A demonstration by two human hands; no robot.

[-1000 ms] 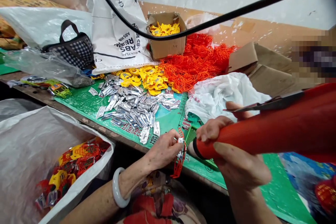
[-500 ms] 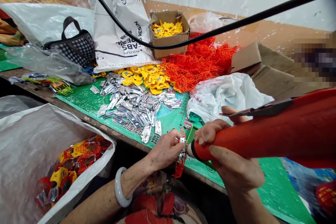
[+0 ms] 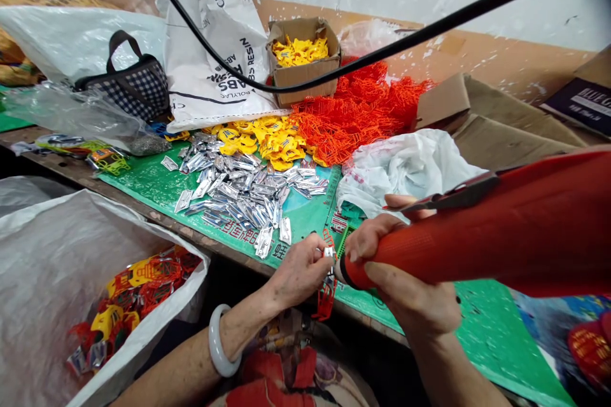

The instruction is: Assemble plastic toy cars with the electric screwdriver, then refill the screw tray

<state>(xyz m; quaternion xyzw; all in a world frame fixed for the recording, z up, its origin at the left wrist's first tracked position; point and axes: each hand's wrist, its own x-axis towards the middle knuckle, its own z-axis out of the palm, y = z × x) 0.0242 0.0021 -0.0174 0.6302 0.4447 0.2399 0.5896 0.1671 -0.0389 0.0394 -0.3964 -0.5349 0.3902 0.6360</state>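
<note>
Entry 1, off the front edge, left: open white sack [image 3: 119,206], in which yellow, orange-red and silver pieces [image 3: 143,270] are being contained.

Entry 2, front edge of the tabletop [image 3: 147,184], towards its middle: orange-red frame [image 3: 326,302] with silver plate [image 3: 328,252], being pinched between thumb and fingers of the left grip [image 3: 298,267].

Entry 3, same place: red tool [image 3: 453,241], pale-tipped, being clasped by the wrapped right grip [image 3: 410,296]; its tip is being directed at the frame, apparently touching. Step in hand, by judgement: the plate is being worked on with the tip. Next move, by judgement: steadiness of the frame and straight alignment of the tip are being called for.

Entry 4, just behind: green basket [image 3: 344,241], being mostly hidden.

Entry 5, farther from the front edge: loose plates [image 3: 238,194], being spread in a heap.

Entry 6, towards the back edge: yellow shells [image 3: 281,140] and orange-red heap [image 3: 363,114], being piled side by side.

Entry 7, back edge: cardboard box [image 3: 305,92], being filled with yellow parts [image 3: 300,51].
</note>
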